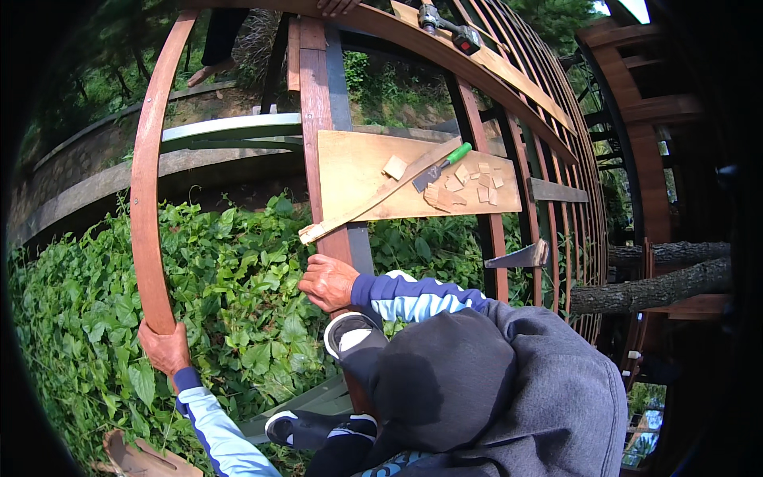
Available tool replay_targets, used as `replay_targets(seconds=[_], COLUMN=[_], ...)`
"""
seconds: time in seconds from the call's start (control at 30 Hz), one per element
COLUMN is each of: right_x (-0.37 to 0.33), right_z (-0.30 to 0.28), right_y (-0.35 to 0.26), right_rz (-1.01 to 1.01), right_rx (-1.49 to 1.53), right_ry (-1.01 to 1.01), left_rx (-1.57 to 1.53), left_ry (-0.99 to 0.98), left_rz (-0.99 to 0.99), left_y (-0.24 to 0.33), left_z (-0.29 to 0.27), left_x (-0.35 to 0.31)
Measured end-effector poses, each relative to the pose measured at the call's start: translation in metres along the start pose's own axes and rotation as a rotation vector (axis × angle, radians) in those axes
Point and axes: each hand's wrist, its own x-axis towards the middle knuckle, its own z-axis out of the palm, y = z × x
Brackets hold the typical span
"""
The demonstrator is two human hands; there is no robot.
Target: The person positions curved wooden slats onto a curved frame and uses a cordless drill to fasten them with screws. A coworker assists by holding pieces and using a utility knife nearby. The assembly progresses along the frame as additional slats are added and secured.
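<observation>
My left hand (164, 348) is closed round the near end of a long reddish-brown wooden slat (145, 183), which reaches up to the far frame. My right hand (327, 283), fingers curled, rests on a brown beam (337, 243); whether anything is in its grip is hidden. Just beyond it, the end of a thin wooden strip (362, 205) overhangs a pale board (350, 163). That strip lies diagonally across the board. On the board are also a green-handled chisel (456, 153) and several wood chips (485, 184). My shoe (346, 334) is close beside my right hand.
A cordless drill (450, 29) lies on the far timbers. Another person's hand (338, 6) is on the far beam, and a bare foot (211, 75) shows at upper left. Parallel slats (548, 211) with open gaps run on the right. Leafy plants (238, 278) grow below the frame.
</observation>
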Motion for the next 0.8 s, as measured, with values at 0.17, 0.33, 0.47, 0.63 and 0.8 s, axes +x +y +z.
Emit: replay_targets(seconds=[0.17,0.33,0.47,0.63,0.8], right_x=[0.0000,0.0002,0.0004,-0.0003,-0.0010], right_z=[0.0010,-0.0003,-0.0012,-0.0004,-0.0014], right_y=[0.0001,0.0000,-0.0007,-0.0001,0.0011], right_rz=[0.019,0.004,0.014,0.015,0.015], right_rx=[0.011,-0.008,-0.003,-0.021,-0.031], right_ry=[-0.021,-0.007,-0.017,-0.023,-0.018], left_rx=[-0.009,0.027,0.026,0.053,0.041], left_ry=[-0.009,-0.019,-0.022,-0.029,-0.035], left_rz=[-0.006,0.005,-0.001,-0.009,-0.010], left_y=[-0.0002,-0.0015,-0.0030,-0.0016,0.0010], left_z=[-0.0008,0.0005,0.0015,0.0009,-0.0017], left_x=[0.0001,0.0014,0.0017,0.0020,0.0015])
